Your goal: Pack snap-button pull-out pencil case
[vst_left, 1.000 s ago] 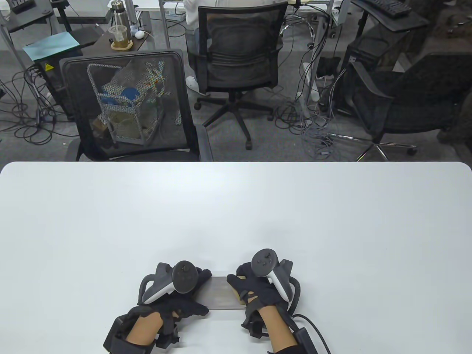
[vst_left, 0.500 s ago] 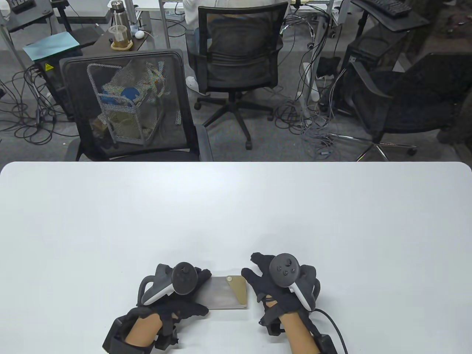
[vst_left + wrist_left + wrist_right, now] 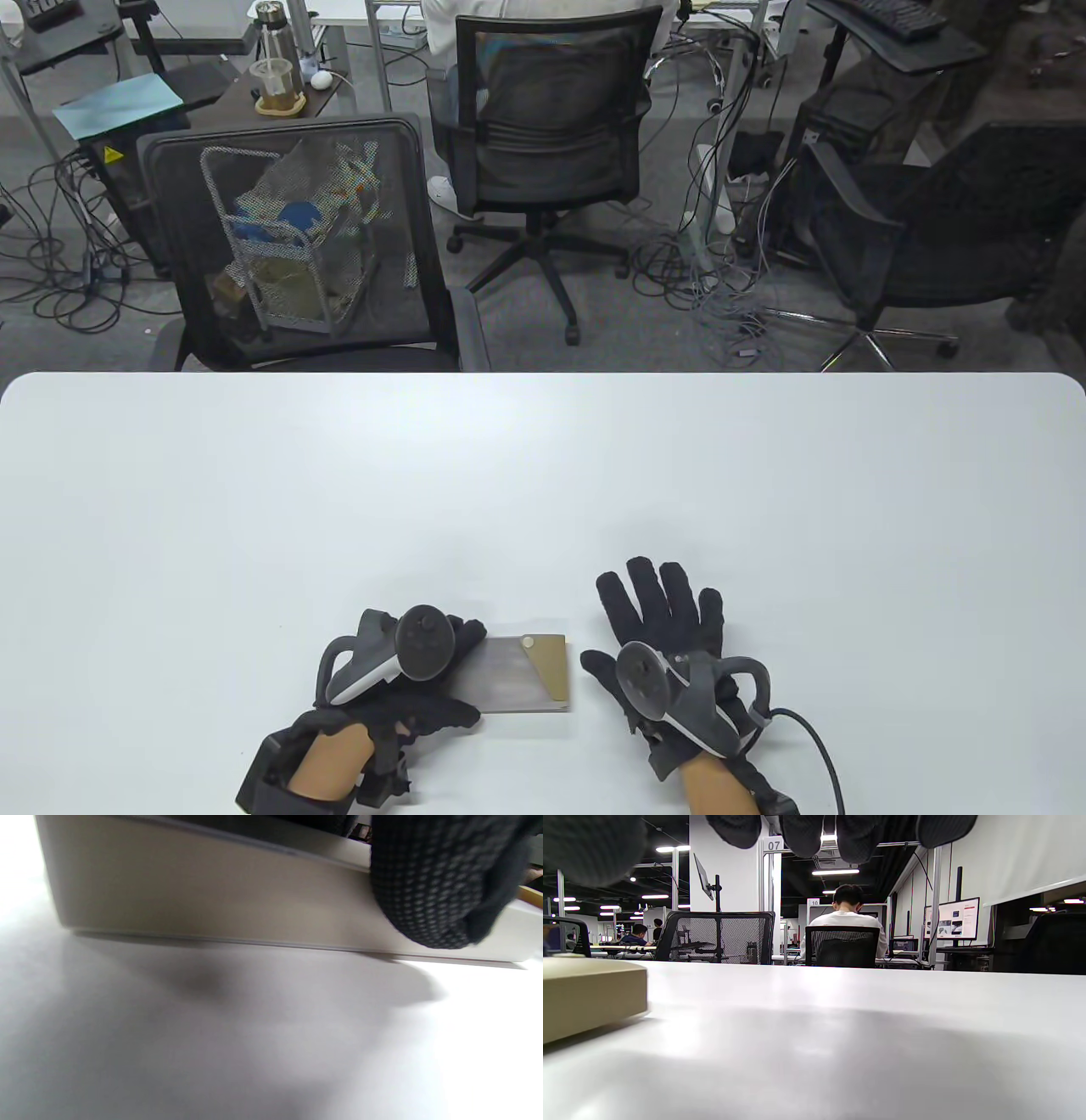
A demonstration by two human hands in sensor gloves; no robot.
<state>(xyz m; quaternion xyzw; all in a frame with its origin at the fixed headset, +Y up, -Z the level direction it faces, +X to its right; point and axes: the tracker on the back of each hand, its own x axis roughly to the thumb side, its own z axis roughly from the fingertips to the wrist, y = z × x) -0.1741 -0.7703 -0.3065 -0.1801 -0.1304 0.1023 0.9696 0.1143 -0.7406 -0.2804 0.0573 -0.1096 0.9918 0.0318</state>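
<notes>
A flat grey rectangular pencil case [image 3: 517,675] with a tan snap flap is lying on the white table [image 3: 543,475] at six o'clock. The gloved left hand [image 3: 407,679] is gripping its nine o'clock end. The gloved right hand [image 3: 666,645] is resting just beside it at three o'clock, fingers spread flat.

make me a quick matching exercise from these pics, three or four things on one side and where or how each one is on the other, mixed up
Things:
1. left hand
2. right hand
3. pencil case
4. tan flap

States:
a. flat on the table, fingers spread, apart from the case
b. at the case's right end, with a round snap
c. grips the case's left end
d. lies on the table between the two hands

Pairs: 1-c, 2-a, 3-d, 4-b
</notes>
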